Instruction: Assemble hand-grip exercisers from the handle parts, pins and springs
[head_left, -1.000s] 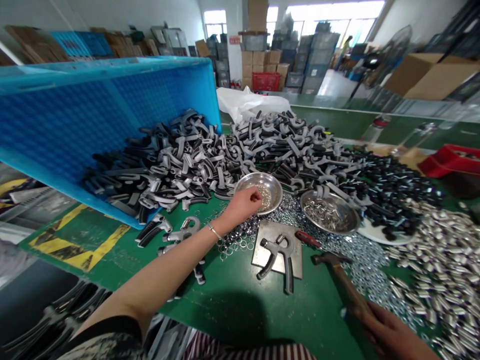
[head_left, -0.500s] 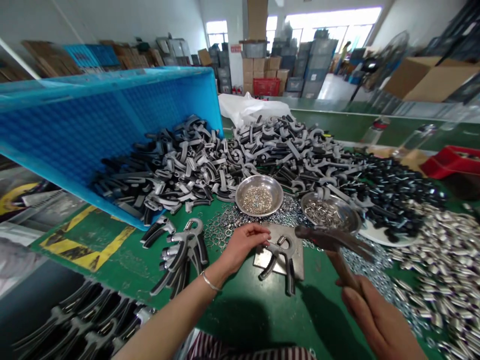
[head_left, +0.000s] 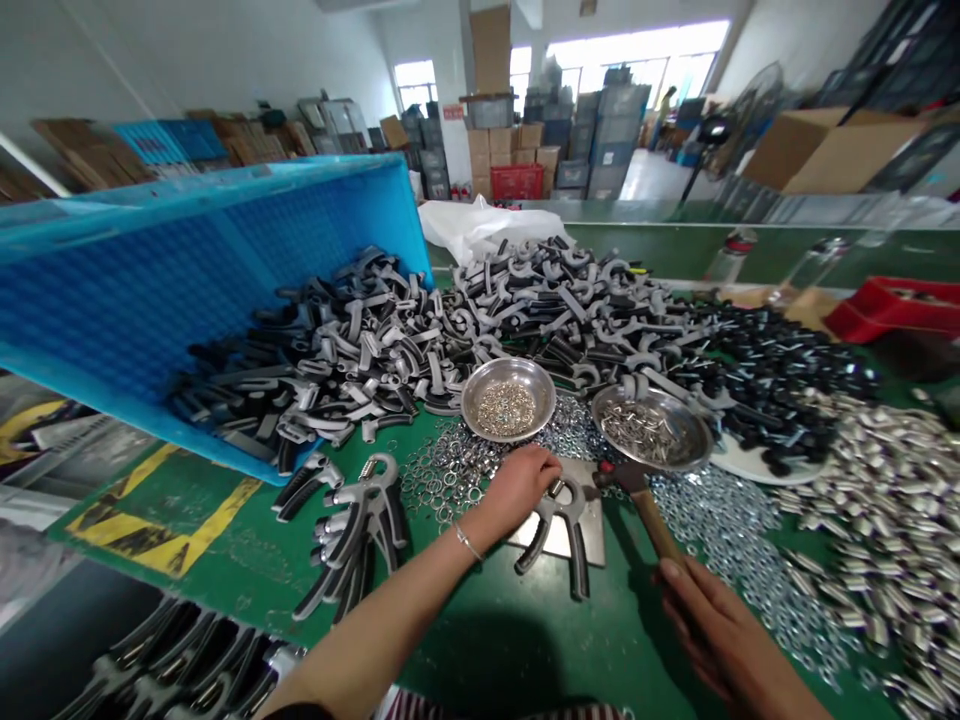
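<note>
My left hand [head_left: 521,489] rests its fingers on the top end of a grey-and-black hand grip strengthener [head_left: 576,545], holding it down on a flat steel plate [head_left: 551,537]. My right hand [head_left: 720,630] is closed around the wooden handle of a hammer [head_left: 654,522]. The hammer's metal head sits low, right next to the top of the grip. A steel bowl of small rings [head_left: 510,364] stands just above my left hand. Another steel bowl [head_left: 694,450] holds short metal pieces.
A tilted blue crate [head_left: 225,260] spills grey-black grip handles [head_left: 577,300] across the green bench [head_left: 480,640]. Finished grips [head_left: 352,530] lie left of the plate. Loose washers [head_left: 724,520], black parts [head_left: 780,380], silver sleeves [head_left: 877,510] and a red crate [head_left: 892,310] lie to the right.
The hammer head has come down from its raised position to beside the grip. My left hand has shifted right onto the grip's top end.
</note>
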